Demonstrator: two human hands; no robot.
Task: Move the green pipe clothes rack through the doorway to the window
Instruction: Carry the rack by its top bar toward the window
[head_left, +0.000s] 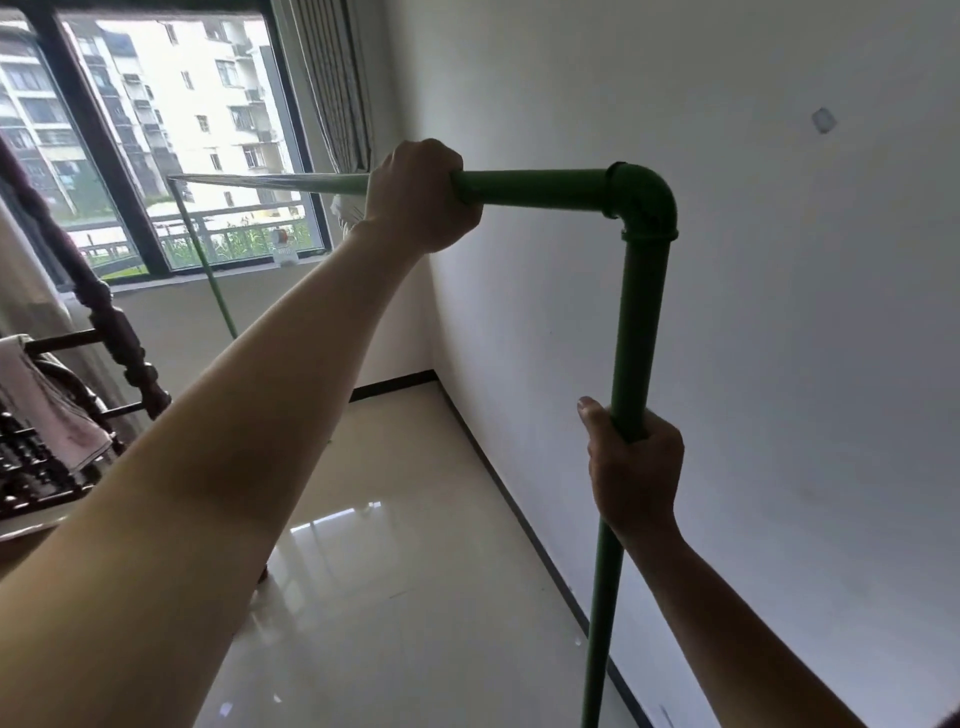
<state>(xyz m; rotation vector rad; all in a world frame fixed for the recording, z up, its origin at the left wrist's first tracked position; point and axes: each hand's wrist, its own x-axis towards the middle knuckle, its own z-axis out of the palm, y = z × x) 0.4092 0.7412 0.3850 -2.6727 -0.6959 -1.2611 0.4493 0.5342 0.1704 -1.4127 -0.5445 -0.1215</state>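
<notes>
The right hand is nearest the viewer. Its fingers are wrapped fully around the near upright of the green pipe clothes rack, thumb up the pipe, at roughly mid-height. The upright runs down past the wrist toward the glossy tiled floor; its foot is out of view, so contact with the floor cannot be confirmed.

Above, the upright meets the elbow fitting. From there the top rail runs away from the viewer toward the window. The left hand, arm extended, is closed over this rail from above, a short way beyond the elbow.

The rack's long axis points at the window, parallel to the white wall on the right. The far upright already stands near the sill. The rack appears to be past the doorway, and what remains is judged to be a short push along the rail's own axis.

Clearance: the near upright stands close beside the wall and its dark skirting. A dark wooden bed frame occupies the left side, with a cloth draped on it. Between the two lies an open lane of floor. The curtain hangs at the window's right edge, near the rail's line.
</notes>
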